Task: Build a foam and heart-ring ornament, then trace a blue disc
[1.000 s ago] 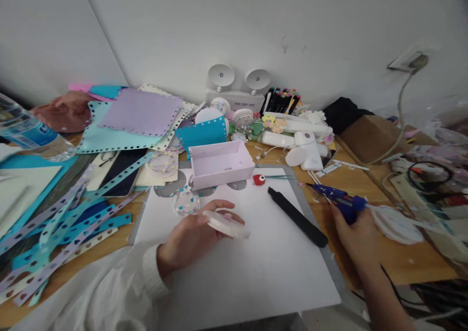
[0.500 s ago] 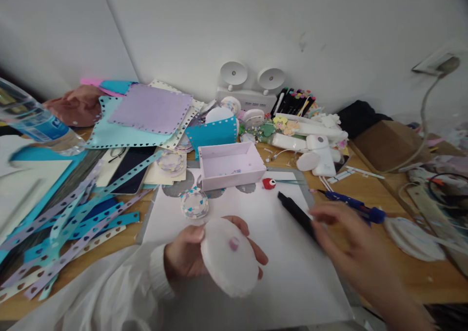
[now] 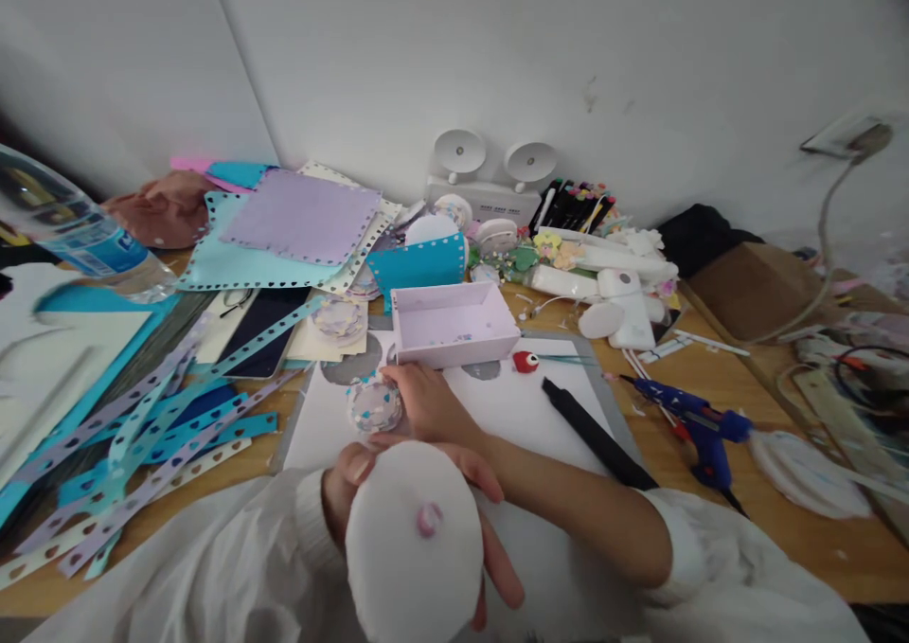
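My left hand (image 3: 347, 477) grips a white fluffy-edged disc (image 3: 398, 577) near my body, its face turned toward me. A small shiny pink bead (image 3: 428, 520) sits near the middle of that face. My right hand (image 3: 430, 401) reaches across to the left, above the disc. Its fingers close on the right edge of a small round piece (image 3: 374, 403) trimmed with blue and white bits; the thumb is hidden. Behind that hand stands an open pale-lilac box (image 3: 458, 345) with tiny specks inside. Right of the box lies a red ball with an eye (image 3: 526, 362).
A black marker-like stick (image 3: 593, 430) lies on the white sheet (image 3: 540, 539). Farther right are a blue glue gun (image 3: 703, 425) and white discs (image 3: 810, 473). Punched paper strips (image 3: 163, 435) cover the left side, near a water bottle (image 3: 106, 245). Markers (image 3: 575, 207) stand at the back.
My right hand has swung from beside the black stick leftward to the small trimmed piece, which has shifted slightly. My left hand has brought the white disc closer and turned its face toward me.
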Demonstrator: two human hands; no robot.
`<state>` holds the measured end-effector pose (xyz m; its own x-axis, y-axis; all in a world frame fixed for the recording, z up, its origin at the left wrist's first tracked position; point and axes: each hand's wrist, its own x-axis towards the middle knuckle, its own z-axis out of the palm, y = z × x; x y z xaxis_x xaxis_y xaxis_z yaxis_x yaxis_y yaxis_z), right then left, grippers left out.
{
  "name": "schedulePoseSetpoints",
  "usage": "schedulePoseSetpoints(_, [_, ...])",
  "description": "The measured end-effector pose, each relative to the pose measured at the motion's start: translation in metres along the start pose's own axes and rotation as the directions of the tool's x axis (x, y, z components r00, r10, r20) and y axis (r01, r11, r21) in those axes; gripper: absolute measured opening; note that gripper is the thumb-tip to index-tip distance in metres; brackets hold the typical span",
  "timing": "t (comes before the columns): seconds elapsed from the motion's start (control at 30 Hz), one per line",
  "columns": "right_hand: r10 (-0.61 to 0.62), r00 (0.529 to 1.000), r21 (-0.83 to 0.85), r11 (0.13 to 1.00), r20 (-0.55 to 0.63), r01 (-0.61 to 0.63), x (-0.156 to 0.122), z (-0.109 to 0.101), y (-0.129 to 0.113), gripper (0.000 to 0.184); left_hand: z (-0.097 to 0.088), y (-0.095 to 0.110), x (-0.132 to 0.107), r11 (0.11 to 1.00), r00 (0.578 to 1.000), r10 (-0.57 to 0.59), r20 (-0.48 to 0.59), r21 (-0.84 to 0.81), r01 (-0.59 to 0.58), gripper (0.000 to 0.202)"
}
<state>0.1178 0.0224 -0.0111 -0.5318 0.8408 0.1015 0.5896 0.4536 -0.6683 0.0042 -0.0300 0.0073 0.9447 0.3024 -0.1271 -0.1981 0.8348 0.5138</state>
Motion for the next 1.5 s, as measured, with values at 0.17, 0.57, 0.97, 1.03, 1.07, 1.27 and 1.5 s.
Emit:
schedulePoseSetpoints(0.17, [0.009,0.993,0.125,0.992,-0.115,0.005,-0.016,-0.019,0.000,0.075,-0.006,-0.001,0.002,0.981,0.952,-0.007,0.306,-0.182,0.065,0.085])
schedulePoseSetpoints(0.57, [0.443,0.896,0.966,0.242,-0.027,-0.090,-0.079,-0.074,0.038,0.055,-0.008,0.014,0.002,0.931,0.933,0.361,0.014,0.057,-0.361,0.072])
schedulePoseSetpoints(0.97, [0.271,0.948,0.887,0.462,-0.165,0.022,-0.089,-0.070,0.030,0.074,-0.012,0.014,0.005,0.863,0.831,0.493,-0.259,0.271,-0.427,0.056])
schedulePoseSetpoints(1.03, [0.208,0.953,0.835,0.545,-0.221,0.075,-0.091,-0.069,0.025,0.077,-0.012,0.013,0.004,0.859,0.822,0.496,-0.279,0.299,-0.416,0.059])
schedulePoseSetpoints(1.07, [0.176,0.954,0.807,0.582,-0.242,0.097,-0.091,-0.068,0.023,0.079,-0.012,0.013,0.004,0.860,0.822,0.491,-0.288,0.311,-0.405,0.061])
schedulePoseSetpoints(1.27, [0.083,0.959,0.640,0.760,-0.271,0.115,-0.092,-0.061,0.019,0.086,-0.010,0.016,0.008,0.855,0.819,0.496,-0.288,0.327,-0.403,0.070])
schedulePoseSetpoints(1.5, [0.085,0.963,0.571,0.817,-0.255,0.079,-0.095,-0.058,0.020,0.086,-0.009,0.016,0.012,0.840,0.817,0.520,-0.248,0.323,-0.437,0.070])
